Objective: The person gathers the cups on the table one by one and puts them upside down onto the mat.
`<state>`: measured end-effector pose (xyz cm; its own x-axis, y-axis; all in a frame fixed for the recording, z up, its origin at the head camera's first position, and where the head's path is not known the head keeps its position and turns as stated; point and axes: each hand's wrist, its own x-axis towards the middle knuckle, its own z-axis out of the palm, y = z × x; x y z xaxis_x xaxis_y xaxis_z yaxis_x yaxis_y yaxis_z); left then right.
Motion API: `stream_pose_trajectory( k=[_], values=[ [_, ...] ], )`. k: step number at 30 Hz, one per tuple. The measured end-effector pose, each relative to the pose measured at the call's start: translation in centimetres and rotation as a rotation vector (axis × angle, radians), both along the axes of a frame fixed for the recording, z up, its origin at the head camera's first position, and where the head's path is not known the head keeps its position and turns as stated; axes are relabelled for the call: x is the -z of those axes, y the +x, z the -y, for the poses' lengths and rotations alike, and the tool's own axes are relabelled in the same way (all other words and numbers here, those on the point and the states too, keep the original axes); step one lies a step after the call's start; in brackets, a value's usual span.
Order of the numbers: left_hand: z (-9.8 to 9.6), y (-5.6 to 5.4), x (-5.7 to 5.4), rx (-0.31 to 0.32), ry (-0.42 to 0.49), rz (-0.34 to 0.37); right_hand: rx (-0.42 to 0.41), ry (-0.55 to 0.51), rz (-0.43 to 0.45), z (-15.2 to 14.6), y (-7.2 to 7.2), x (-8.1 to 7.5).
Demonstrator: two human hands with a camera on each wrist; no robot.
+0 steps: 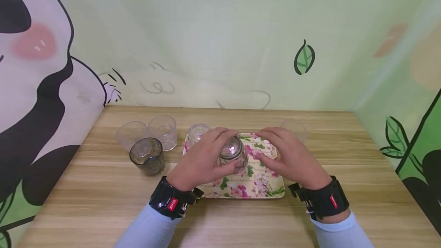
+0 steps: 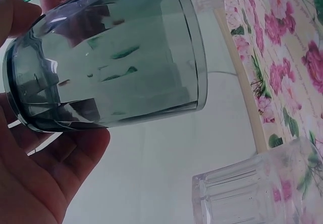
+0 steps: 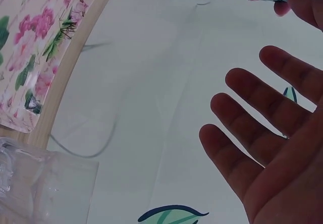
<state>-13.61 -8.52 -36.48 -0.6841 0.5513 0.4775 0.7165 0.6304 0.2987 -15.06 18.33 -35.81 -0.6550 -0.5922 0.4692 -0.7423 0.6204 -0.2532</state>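
While the left hand point(image 1: 204, 160) grips a smoky glass point(image 2: 126, 62) around its base end, thumb on one side and fingers curled on the other, the right hand point(image 1: 293, 158) hangs just beside it, fingers spread, holding nothing. Straight over the tray point(image 1: 213, 194) we go: the glass is upside down, its mouth towards the flowered surface and, by the wrist views, apart from it. Why hold it there? My guess is that a grip on the base leaves the whole rim clear of fingers. The right hand's nearness looks like a guard on the open side (whether its thumb brushes the glass, I can't tell from the right wrist view; from above there's a gap).

Now a look at the glass itself: grey-green, see-through, thick and darker at the base, faceted near that end and smoother towards the rim, with highlights along its wall.

Around it, a ribbed glass point(image 1: 198, 131) sits mouth-down at the tray's far left corner, presumably tucked there to spare the middle. Off to the left on the table point(image 1: 241, 225), a dark glass point(image 1: 148, 160) stands upright before two clear glasses point(image 1: 163, 135), and beyond the tray's far right corner there's one pale tumbler point(image 1: 294, 129).
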Motion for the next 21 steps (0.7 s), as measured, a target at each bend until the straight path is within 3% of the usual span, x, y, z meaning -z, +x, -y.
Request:
stream_pose_trajectory(
  k=[21],
  values=[
    [-0.28, 0.25, 0.1, -0.003, -0.02, -0.026, 0.002, 0.024, 0.031, -0.21, 0.11, -0.01]
  ],
)
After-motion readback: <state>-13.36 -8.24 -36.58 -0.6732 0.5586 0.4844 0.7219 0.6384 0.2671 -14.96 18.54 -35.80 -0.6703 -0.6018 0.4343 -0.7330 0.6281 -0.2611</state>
